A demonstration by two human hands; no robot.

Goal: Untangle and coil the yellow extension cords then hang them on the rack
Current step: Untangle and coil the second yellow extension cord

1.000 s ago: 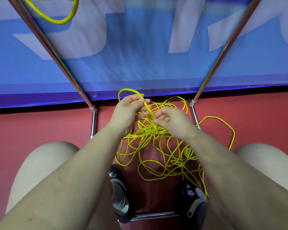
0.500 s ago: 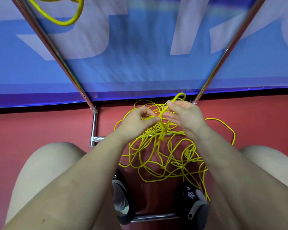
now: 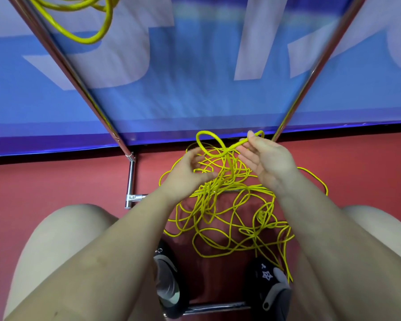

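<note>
Right hand (image 3: 267, 162) pinching a raised cord loop (image 3: 212, 144) to free it from the tangle (image 3: 222, 205); left hand (image 3: 186, 178) loosely curled, holding down strands.

There are two hands: one left hand (image 3: 185, 174) and one right hand (image 3: 267, 162). Two black shoes show below, a left shoe (image 3: 168, 281) and a right shoe (image 3: 272, 286). Two slanted metal poles rise, one left pole (image 3: 63, 61) and one right pole (image 3: 315, 66). One yellow tangle (image 3: 227, 218) lies on the floor, and one hanging coil (image 3: 88, 19) is at top left. How many separate cords the tangle holds I cannot tell.
</note>
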